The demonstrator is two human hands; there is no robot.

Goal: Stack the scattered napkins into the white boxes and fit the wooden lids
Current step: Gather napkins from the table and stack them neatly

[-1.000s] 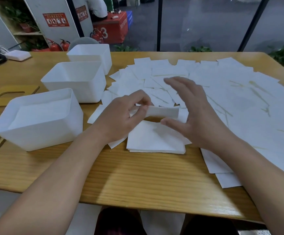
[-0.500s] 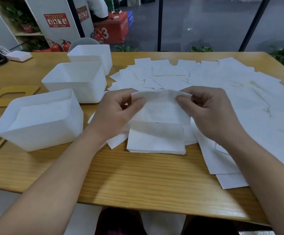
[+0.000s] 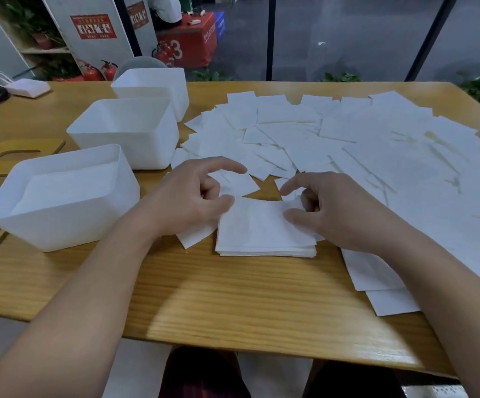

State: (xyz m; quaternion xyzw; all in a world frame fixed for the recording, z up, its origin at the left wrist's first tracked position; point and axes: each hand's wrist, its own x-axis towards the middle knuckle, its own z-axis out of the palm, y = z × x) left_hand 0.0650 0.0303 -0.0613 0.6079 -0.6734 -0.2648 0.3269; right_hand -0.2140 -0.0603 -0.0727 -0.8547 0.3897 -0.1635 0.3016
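The person is sitting at a pale wooden table, with both hands resting at the far corners of a small squared pile of white paper napkins lying just in front of them. The left hand is touching the pile's left edge with its thumb, fingers loosely curled, gripping nothing that I can make out. The right hand is pressing its thumb on the pile's right side, with its fingers curled at the far corner; whether they are pinching the top sheet I cannot tell.

What matters next is where the pile is going. The nearest white plastic box, already holding some napkins, is standing to the left, just beside the left forearm, so the left hand is the nearer one. The loose white napkins are spreading beyond and to the right, nearer the right hand. The slotted wooden lid is lying further left, behind the box.
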